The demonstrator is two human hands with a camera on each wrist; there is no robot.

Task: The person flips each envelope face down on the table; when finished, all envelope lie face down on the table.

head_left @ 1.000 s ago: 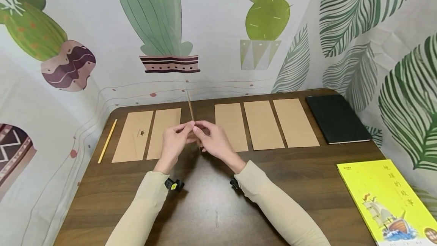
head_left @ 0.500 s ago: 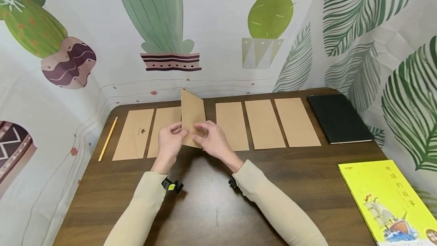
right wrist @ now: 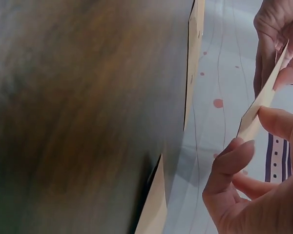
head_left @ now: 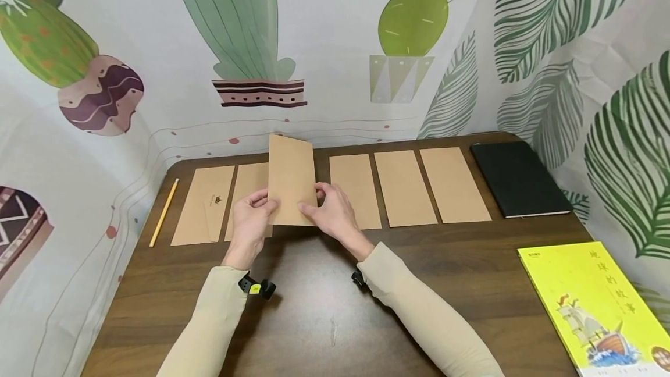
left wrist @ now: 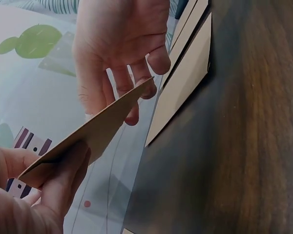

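Observation:
A plain brown kraft envelope (head_left: 291,173) is held upright above the table's back part, its broad face toward me in the head view. My left hand (head_left: 248,221) pinches its lower left edge, thumb in front and fingers behind, as the left wrist view also shows on the envelope (left wrist: 105,122). My right hand (head_left: 336,213) grips the lower right edge between thumb and fingers. Partly behind the left hand lies a flat envelope (head_left: 251,176). Farther left is an envelope (head_left: 201,205) with a small dark crown print. To the right lies another envelope (head_left: 356,188).
Two more envelopes (head_left: 405,188) (head_left: 454,185) continue the row on the right of the wooden table (head_left: 324,301). Beyond them lies a black notebook (head_left: 518,179). A yellow book (head_left: 591,307) is at the right front, a yellow pencil (head_left: 164,212) at the far left. Patterned cloth hangs behind.
The envelope has turned from edge-on to facing me. My left hand has shifted slightly left, and the hands have drawn apart to opposite edges of it.

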